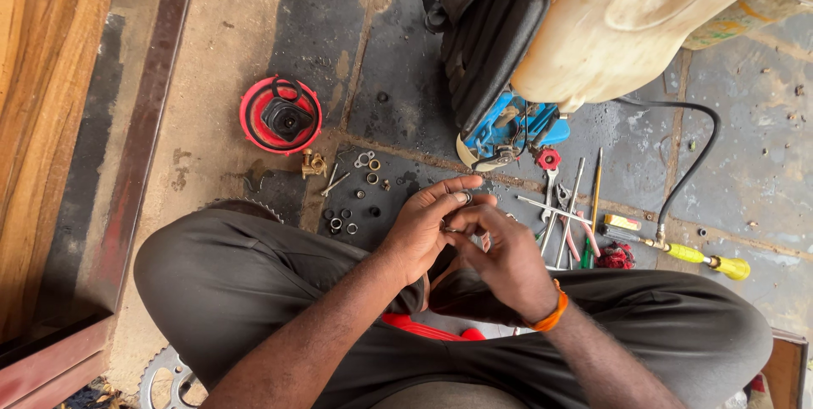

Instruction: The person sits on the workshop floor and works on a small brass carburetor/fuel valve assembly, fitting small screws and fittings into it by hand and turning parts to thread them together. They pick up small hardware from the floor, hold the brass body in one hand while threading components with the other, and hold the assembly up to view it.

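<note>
My left hand [421,227] and my right hand [503,258] meet above my crossed legs in dark trousers. The left fingers pinch a small dark ring-shaped part [465,197], and the right fingertips touch it from below. An orange band sits on my right wrist [549,316]. Several small washers, rings and nuts [356,197] lie on the stone floor just left of the hands. A brass fitting [312,164] lies beside them.
A red round cap with a black part [280,115] sits to the far left. A cream tank sprayer on a blue base [593,28] stands ahead. Pliers, wrench and screwdrivers [569,210] lie right, near a yellow-tipped hose [707,258]. A sprocket [165,379] lies by my left knee.
</note>
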{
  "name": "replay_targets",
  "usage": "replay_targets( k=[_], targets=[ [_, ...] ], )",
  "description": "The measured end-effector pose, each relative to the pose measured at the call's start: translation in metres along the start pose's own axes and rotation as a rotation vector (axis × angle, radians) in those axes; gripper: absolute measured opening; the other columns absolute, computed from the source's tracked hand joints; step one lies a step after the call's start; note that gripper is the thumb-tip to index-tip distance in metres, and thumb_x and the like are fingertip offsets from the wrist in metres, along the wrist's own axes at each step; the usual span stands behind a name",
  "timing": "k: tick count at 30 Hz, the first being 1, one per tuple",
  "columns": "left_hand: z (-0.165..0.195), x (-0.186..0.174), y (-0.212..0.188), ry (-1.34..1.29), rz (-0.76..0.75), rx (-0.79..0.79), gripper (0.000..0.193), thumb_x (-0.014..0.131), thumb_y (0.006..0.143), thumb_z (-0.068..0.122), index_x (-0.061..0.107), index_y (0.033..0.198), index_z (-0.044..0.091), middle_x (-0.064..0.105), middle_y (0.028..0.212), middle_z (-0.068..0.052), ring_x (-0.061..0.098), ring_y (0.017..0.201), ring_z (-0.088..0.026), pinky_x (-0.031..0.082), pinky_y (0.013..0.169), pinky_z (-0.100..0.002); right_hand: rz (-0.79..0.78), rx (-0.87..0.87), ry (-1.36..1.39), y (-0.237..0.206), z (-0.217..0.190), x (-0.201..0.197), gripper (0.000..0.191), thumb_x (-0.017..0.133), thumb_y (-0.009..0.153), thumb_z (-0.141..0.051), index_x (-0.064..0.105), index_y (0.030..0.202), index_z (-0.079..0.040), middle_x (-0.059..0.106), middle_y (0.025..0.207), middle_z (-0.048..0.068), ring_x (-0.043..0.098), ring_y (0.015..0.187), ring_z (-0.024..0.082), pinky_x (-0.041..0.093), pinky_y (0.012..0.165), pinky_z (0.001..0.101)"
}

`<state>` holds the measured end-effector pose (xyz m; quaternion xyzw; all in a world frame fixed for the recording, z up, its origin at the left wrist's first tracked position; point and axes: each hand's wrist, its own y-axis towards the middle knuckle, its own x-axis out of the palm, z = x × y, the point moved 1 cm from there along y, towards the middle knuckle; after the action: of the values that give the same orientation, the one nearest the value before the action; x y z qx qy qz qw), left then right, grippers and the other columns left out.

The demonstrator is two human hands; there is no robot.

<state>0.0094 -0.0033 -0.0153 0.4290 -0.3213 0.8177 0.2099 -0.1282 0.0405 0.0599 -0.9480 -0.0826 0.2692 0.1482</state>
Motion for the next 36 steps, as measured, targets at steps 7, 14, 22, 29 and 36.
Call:
replay_targets(
  k=[7, 14, 22, 29, 36],
  targets=[
    [-0.005, -0.004, 0.003, 0.216, 0.081, 0.052, 0.035, 0.050, 0.106, 0.014, 0.061, 0.137, 0.001, 0.071, 0.116, -0.014, 0.070, 0.107, -0.019, 0.058, 0.099, -0.036, 0.008, -0.121, 0.275, 0.007, 0.017, -0.028, 0.031, 0.063, 0.095, 0.003, 0.066, 0.126, 0.001, 0.076, 0.120, 0.008, 0.072, 0.108, 0.013, 0.059, 0.091, 0.0274],
    [-0.009, -0.002, 0.005, 0.322, 0.087, 0.057, 0.037, 0.046, 0.106, 0.017, 0.059, 0.134, -0.003, 0.074, 0.114, -0.018, 0.073, 0.110, -0.023, 0.058, 0.101, -0.038, 0.138, -0.129, 0.254, 0.006, 0.017, -0.035, 0.023, 0.062, 0.098, -0.002, 0.063, 0.121, 0.001, 0.078, 0.114, 0.009, 0.074, 0.106, 0.013, 0.059, 0.092, 0.0278],
    [-0.013, 0.005, 0.001, 0.369, 0.066, -0.034, 0.039, 0.048, 0.104, 0.014, 0.057, 0.136, -0.006, 0.071, 0.115, -0.015, 0.072, 0.108, -0.020, 0.058, 0.101, -0.037, 0.261, -0.281, -0.225, 0.001, -0.001, -0.035, 0.018, 0.078, 0.086, -0.011, 0.073, 0.103, -0.005, 0.073, 0.095, 0.008, 0.073, 0.085, 0.022, 0.057, 0.070, 0.0337],
    [-0.006, 0.008, -0.003, 0.381, 0.065, -0.034, 0.038, 0.050, 0.103, 0.013, 0.060, 0.134, -0.007, 0.071, 0.110, -0.015, 0.071, 0.106, -0.019, 0.058, 0.103, -0.037, 0.242, -0.426, -0.400, -0.001, -0.007, -0.031, 0.023, 0.075, 0.083, -0.006, 0.072, 0.106, -0.006, 0.071, 0.107, 0.009, 0.071, 0.091, 0.029, 0.058, 0.072, 0.0390],
    [-0.009, -0.002, -0.005, 0.356, 0.112, -0.042, 0.038, 0.048, 0.105, 0.016, 0.061, 0.134, -0.005, 0.071, 0.114, -0.014, 0.072, 0.106, -0.018, 0.059, 0.099, -0.036, 0.221, -0.529, -0.520, -0.004, -0.009, -0.025, 0.024, 0.074, 0.083, -0.005, 0.071, 0.107, -0.007, 0.071, 0.110, 0.007, 0.070, 0.097, 0.029, 0.058, 0.076, 0.0397]
  ],
)
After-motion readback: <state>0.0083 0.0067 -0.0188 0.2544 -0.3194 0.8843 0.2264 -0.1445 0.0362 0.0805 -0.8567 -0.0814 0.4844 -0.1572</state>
